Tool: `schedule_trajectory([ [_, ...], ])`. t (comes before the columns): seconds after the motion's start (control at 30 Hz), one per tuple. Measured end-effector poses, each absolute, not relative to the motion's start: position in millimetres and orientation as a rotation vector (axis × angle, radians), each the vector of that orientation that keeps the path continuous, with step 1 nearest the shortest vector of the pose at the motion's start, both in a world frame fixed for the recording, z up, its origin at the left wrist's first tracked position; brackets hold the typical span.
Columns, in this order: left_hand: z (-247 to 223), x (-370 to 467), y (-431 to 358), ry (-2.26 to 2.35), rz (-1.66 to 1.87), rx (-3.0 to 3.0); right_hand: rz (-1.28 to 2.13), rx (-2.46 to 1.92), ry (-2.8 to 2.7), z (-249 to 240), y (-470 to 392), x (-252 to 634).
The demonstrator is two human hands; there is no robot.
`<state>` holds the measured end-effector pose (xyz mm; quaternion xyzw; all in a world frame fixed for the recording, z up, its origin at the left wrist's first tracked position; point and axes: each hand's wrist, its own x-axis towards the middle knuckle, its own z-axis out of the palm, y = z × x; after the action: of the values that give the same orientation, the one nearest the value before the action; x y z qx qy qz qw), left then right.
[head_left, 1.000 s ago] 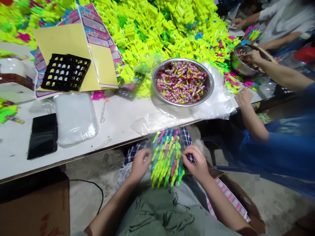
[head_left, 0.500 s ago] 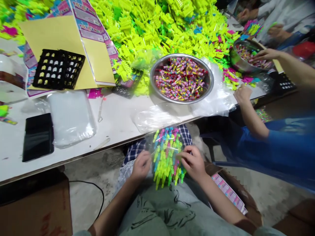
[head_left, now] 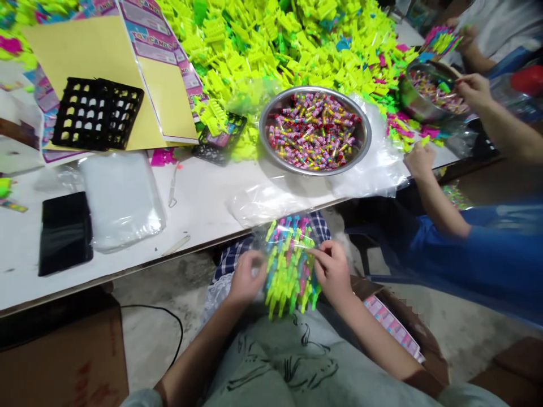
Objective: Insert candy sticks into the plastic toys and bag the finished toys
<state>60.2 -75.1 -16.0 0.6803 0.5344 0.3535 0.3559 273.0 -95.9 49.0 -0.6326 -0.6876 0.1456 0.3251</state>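
Note:
A bundle of small plastic toys (head_left: 288,277), mostly neon yellow with some blue and pink, lies in my lap under a clear plastic bag (head_left: 282,240). My left hand (head_left: 247,276) is at the bag's left side, its fingers curled and closed on the thin film. From the right, my right hand (head_left: 334,271) pinches the film between thumb and forefinger, close to the toys. Glare on the film blurs exactly where its edges run.
On the table (head_left: 203,192) stands a steel bowl (head_left: 367,135) of wrapped candies, before a heap of neon toys (head_left: 263,45). At left are a stack of clear bags (head_left: 123,203), a phone (head_left: 65,234) and black grids (head_left: 97,113). A co-worker's arm (head_left: 509,127) reaches toward another bowl (head_left: 418,99).
My left hand's thumb and forefinger have shifted slightly at the bag's edge. My right hand has risen a little. At right, the co-worker's hand has lifted from the second bowl's candies.

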Motion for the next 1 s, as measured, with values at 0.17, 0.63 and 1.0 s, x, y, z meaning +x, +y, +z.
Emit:
schedule_trajectory([
  [0.17, -7, 60, -70, 1.403, 0.922, 1.783, 0.339, -1.729, -1.74, 49, -91, 268],
  [0.63, 4, 57, -57, 1.327, 0.989, 2.009, 0.332, -1.768, -1.827, 51, -74, 264],
  [1.0, 7, 64, -60, 1.25, 1.083, 1.678, 0.433, -1.744, -1.776, 49, -75, 260],
])
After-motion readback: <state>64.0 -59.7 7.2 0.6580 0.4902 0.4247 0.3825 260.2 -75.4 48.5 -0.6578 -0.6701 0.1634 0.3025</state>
